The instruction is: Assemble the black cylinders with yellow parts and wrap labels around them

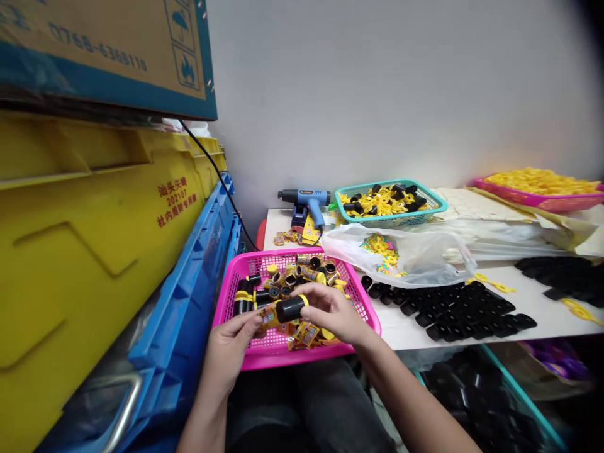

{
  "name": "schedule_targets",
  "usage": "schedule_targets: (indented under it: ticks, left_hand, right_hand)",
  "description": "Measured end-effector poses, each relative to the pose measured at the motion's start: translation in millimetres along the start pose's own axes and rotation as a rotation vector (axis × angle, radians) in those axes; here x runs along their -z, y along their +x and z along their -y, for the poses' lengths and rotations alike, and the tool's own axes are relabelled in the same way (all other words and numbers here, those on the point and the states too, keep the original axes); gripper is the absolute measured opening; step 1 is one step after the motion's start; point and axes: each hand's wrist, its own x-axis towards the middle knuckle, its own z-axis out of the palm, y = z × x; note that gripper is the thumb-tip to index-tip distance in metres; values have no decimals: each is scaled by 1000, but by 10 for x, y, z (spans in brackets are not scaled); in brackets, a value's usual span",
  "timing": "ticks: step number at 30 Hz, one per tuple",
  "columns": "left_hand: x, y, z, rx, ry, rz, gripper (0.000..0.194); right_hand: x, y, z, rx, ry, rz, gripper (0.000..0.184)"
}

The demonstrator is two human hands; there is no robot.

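A small black cylindrical bottle [289,309] with a yellow cap lies sideways in my right hand [334,313], its fingers closed around the capped end. My left hand [231,345] pinches a printed yellow plastic sleeve [268,317] at the bottle's dark end. Whether the sleeve is around that end or only touching it, I cannot tell. Both hands are above a pink basket [302,360] near my lap. Inside the basket are several black bottles with yellow caps [242,304], some wrapped in printed sleeves, and loose printed sleeves [306,335].
Yellow [94,251] and blue crates [174,302] rise on the left below a carton [113,56]. On the table are a heat gun [306,201], a teal basket [391,217] of yellow and black parts, a plastic bag [419,258], and rows of black cylinders [457,308].
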Motion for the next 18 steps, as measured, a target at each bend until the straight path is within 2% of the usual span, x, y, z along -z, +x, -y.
schedule_targets:
  ticks: [3, 10, 15, 18]
  left_hand:
    - [-20, -21, -25, -27, 25, 22, 37]
    - [-74, -2, -31, -102, 137, 56, 43]
    - [-147, -27, -80, -95, 182, 91, 39]
    - [-209, -58, -137, -66, 183, 126, 40]
  right_hand:
    - [31, -27, -23, 24, 7, -17, 32]
    - [54, -77, -24, -36, 24, -57, 36]
    - [101, -94, -76, -130, 19, -36, 32]
    - [76, -120, -74, -111, -14, -37, 30]
